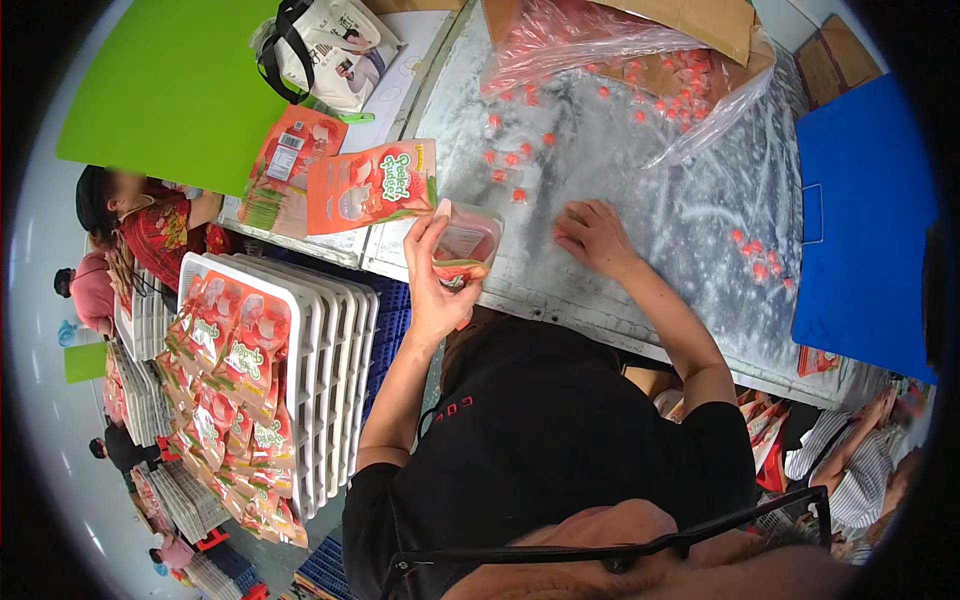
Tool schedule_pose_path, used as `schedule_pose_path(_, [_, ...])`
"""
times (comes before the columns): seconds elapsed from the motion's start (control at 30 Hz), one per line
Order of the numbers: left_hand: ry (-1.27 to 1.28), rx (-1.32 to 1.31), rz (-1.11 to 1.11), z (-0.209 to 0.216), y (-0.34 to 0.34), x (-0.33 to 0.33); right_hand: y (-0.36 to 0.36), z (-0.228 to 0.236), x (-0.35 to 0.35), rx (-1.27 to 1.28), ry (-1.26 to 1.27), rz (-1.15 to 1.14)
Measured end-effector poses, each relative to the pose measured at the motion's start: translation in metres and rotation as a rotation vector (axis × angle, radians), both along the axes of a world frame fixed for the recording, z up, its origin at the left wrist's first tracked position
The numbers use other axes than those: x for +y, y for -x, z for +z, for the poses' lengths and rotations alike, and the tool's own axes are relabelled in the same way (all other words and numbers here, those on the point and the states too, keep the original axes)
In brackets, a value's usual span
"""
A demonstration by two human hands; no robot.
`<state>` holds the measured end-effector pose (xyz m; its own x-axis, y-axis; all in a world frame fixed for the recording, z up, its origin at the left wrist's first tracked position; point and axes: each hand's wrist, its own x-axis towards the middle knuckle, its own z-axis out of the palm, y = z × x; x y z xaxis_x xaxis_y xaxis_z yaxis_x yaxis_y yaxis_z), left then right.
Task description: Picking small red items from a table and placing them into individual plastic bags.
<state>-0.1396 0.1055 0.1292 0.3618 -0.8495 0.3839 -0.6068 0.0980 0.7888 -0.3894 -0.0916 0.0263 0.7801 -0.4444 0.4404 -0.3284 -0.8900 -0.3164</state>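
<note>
My left hand [437, 285] is closed around a pouch [468, 238] near the table's front edge. Its upper part is clear plastic, and red and green print shows lower down by my fingers. My right hand [597, 238] rests low over the grey tabletop, fingers curled. A bit of red shows at its fingertips, like the small red balls [519, 195] scattered on the table; the fingers partly hide it. Beside my left hand lies a flat red printed pouch [372, 186], with another pouch [290, 155] behind it.
A torn clear bag in a carton [740, 40] spills red balls at the far side. Blue panel [865, 220] stands right, green board [180, 90] far left, with a white tote bag [335, 55]. Stacked white trays [340, 370] of pouches stand left. Other people work on both sides.
</note>
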Motion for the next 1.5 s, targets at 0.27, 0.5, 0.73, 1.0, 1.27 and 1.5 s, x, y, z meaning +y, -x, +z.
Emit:
schedule_pose_path(0.27, [-0.035,0.002,-0.066,-0.005,0.01,-0.008,-0.001,-0.019,-0.014,-0.481,-0.638,-0.282])
schedule_pose_path(0.5, [-0.045,-0.003,-0.135,-0.009,0.019,-0.019,-0.029,0.071,-0.012,-1.104,-1.607,-0.336])
schedule_pose_path(0.73, [-0.047,0.0,-0.143,-0.013,0.036,-0.033,-0.071,0.128,0.027,-1.38,-1.667,0.071])
schedule_pose_path(1.0, [-0.023,-0.012,-0.097,-0.01,0.038,-0.035,-0.076,0.107,0.05,-1.049,-1.19,0.154])
schedule_pose_path(1.27, [-0.039,-0.076,-0.074,-0.011,0.04,-0.032,-0.082,0.109,0.059,-0.915,-0.94,0.207])
schedule_pose_path(1.5, [0.018,0.134,-0.04,-0.007,0.023,-0.018,-0.082,0.107,0.036,-0.78,-0.673,0.129])
